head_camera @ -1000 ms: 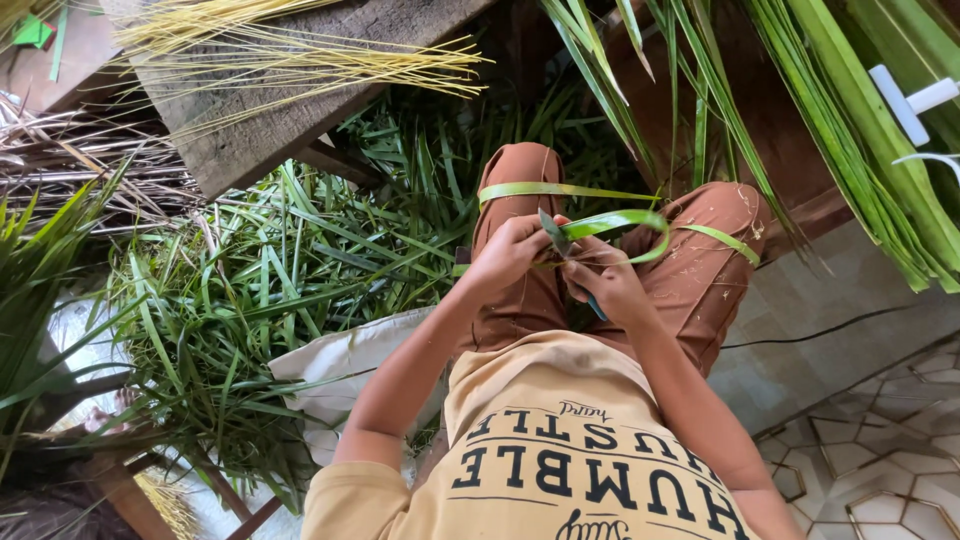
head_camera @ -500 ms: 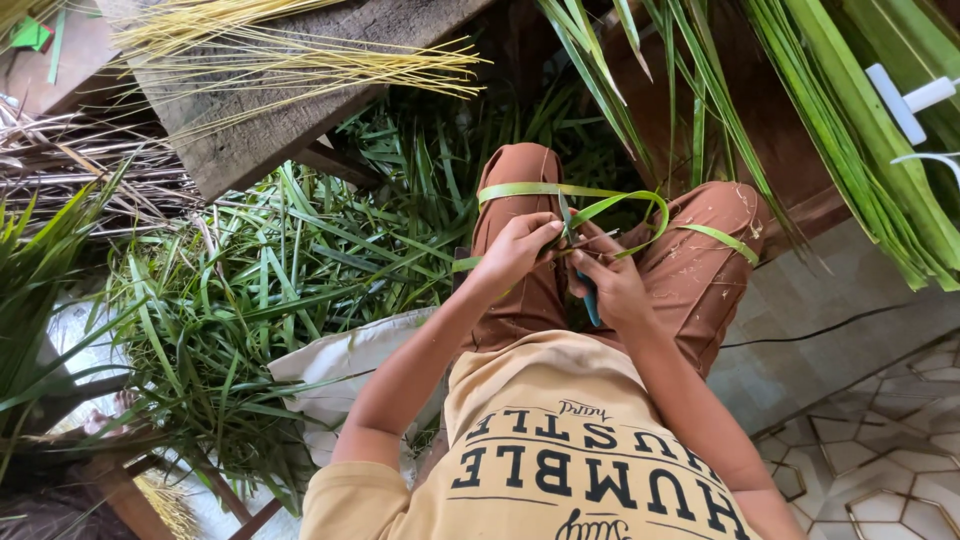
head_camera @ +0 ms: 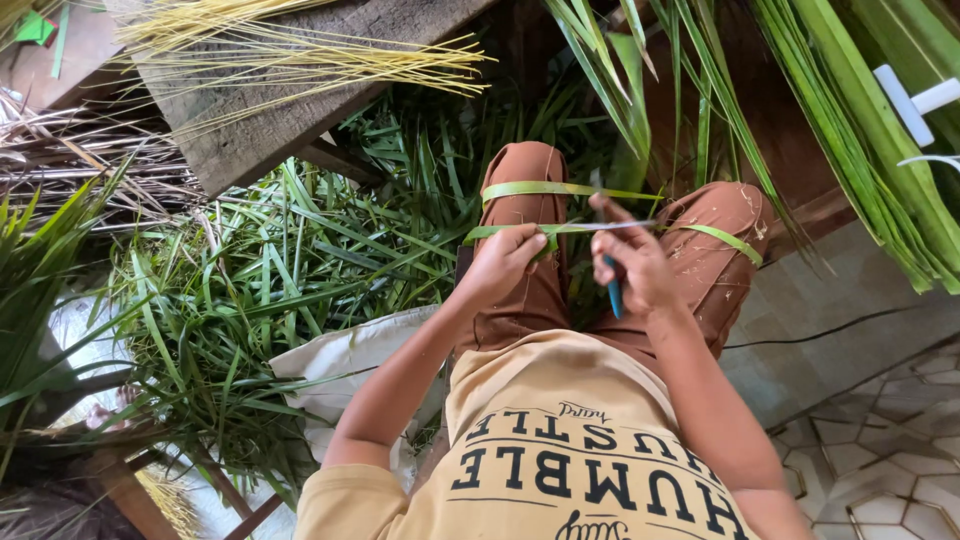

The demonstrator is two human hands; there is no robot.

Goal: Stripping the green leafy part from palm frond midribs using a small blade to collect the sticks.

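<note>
Head view, looking down at our lap, and we read it from the left. At the far left, dry brown fronds (head_camera: 70, 150) lie beside a weathered wooden plank (head_camera: 270, 110) with pale yellow stripped midribs (head_camera: 300, 55) spread across it. Below the plank a heap of cut green leaves (head_camera: 270, 290) covers the ground, and a white sack (head_camera: 350, 365) lies at its near edge, just beside our left arm.

Over our brown trousers (head_camera: 530, 290), our left hand (head_camera: 505, 262) is pinched shut on a long green leaf strip (head_camera: 580, 228), thumb and fingers clamped on it above the left knee. The strip runs level from that hand across both knees to the right thigh; a second strip lies parallel just above it. Our right hand (head_camera: 632, 262) is closed around a small knife with a blue handle (head_camera: 612, 290), the forefinger raised, and the hand touches the strip.

Further right, long green fronds (head_camera: 860, 130) hang down, a white plastic piece (head_camera: 915, 100) among them, above a patterned tile floor (head_camera: 880, 470).
</note>
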